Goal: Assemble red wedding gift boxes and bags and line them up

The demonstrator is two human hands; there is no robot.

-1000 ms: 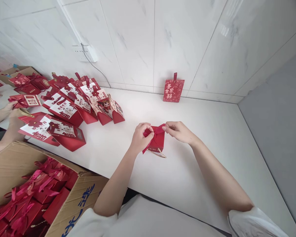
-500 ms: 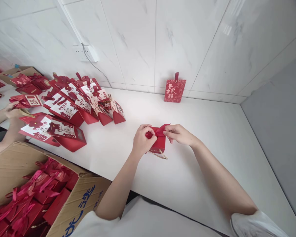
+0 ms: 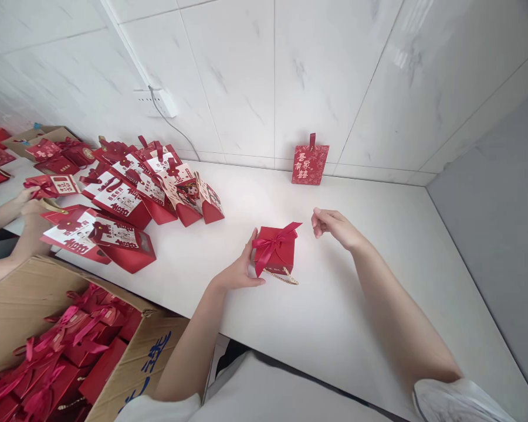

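A small red gift box (image 3: 284, 252) stands on the white table in front of me. Its top carries a red ribbon bow (image 3: 273, 241), and a twisted gold cord (image 3: 282, 278) hangs at its near side. My left hand (image 3: 240, 266) is at the box's left side, thumb by the near corner and fingers along the far left, spread apart rather than clasped. To the right of the box, my right hand (image 3: 332, 225) hovers with its fingers curled together. Nothing shows in it, and it is apart from the ribbon.
A red card-like bag (image 3: 310, 166) leans on the tiled wall. Several red and white gift boxes (image 3: 123, 205) crowd the table's left. A cardboard carton (image 3: 158, 346) of ribboned red boxes sits at lower left. Another person's hands (image 3: 29, 205) are by a red box at far left.
Both hands have let go of the ribbon, leaving the bow in full view. My left hand moved down to the box's left side; my right hand drew away to the right.
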